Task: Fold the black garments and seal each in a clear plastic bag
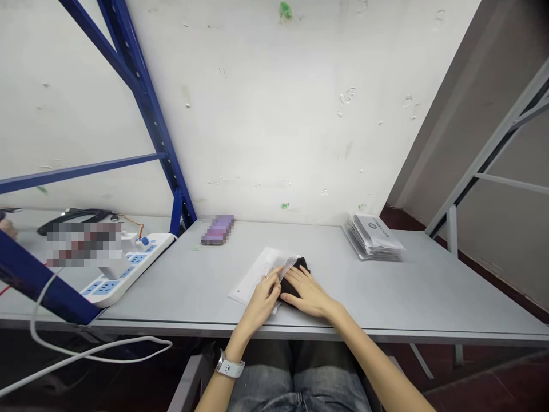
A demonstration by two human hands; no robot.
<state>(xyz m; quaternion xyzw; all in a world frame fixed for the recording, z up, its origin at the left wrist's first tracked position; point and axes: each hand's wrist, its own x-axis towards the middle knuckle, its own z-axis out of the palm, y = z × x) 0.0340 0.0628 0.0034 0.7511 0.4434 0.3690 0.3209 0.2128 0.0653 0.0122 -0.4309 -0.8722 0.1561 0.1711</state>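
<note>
A whitish translucent bag [253, 278] lies on the grey table in front of me, its open edge lifted toward the right. My left hand [266, 294] has its fingers closed on that edge. Beside it, my right hand [306, 292] lies flat with fingers spread on a folded black item [290, 290]. The black item is at the bag's mouth; how much of it is inside is hidden by my hands.
A stack of white packets [374, 236] sits at the back right. A purple pixelated object [218, 230] lies at the back left. Further left are a white power strip [128, 274], cables and a blue metal frame [150, 109]. Part of another person's hand shows at the far left edge.
</note>
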